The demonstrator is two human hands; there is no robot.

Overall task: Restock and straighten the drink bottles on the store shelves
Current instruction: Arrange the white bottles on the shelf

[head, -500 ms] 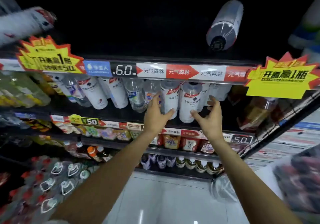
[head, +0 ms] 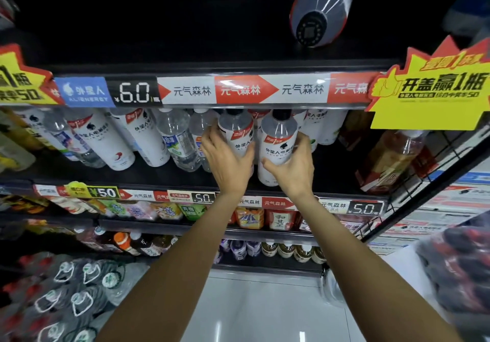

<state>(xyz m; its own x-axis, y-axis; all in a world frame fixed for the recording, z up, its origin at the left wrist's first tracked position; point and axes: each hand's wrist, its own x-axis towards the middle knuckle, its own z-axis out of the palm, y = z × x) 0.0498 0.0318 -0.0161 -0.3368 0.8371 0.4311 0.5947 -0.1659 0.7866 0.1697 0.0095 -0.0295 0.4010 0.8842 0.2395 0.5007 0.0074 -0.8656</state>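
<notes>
Two white-labelled clear plastic drink bottles with black caps are held on the black shelf under the 6.0 price strip. The left hand is wrapped round the left bottle; the right hand is curled round the right bottle, with thumb at nine o'clock and fingers at three o'clock of it. The step in hand is judged to be straightening. Both bottles should be set upright, touching side by side, labels turned outward, and drawn level with the neighbouring white bottle row at nine o'clock.
</notes>
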